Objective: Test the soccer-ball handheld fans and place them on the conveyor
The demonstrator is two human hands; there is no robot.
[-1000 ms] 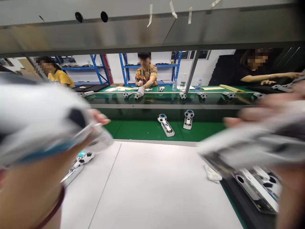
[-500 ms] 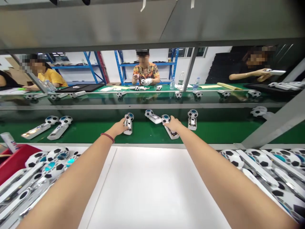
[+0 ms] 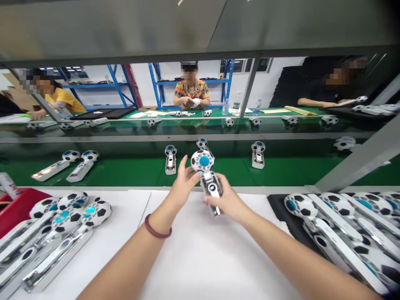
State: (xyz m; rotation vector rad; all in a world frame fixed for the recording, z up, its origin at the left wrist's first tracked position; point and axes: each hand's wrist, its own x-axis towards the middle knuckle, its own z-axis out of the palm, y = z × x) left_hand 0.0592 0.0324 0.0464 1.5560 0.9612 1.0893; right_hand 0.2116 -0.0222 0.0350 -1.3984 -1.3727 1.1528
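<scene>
My right hand (image 3: 226,196) grips the white, open-backed handle of a soccer-ball-headed device (image 3: 202,161), lifted over the front edge of the green belt. Its round head has a blue centre and points away from me; inner parts show in the handle. My left hand (image 3: 183,183) is at the device's left side, fingers apart, thumb side against or very near its neck. Behind the held piece, another such device (image 3: 201,143) lies on the belt, partly hidden. Similar devices lie to the left (image 3: 170,160) and right (image 3: 258,155).
A white work surface (image 3: 200,258) lies before me. Stacked devices (image 3: 67,225) sit at left beside a red bin (image 3: 28,208); more fill a black tray (image 3: 278,204) at right. A metal post (image 3: 359,154) slants at right. Co-workers sit across the green belt (image 3: 290,171).
My right hand has lifted one device off the belt and drawn it toward me. My left hand has let go of another device, left on the belt, and moved right to the lifted one.
</scene>
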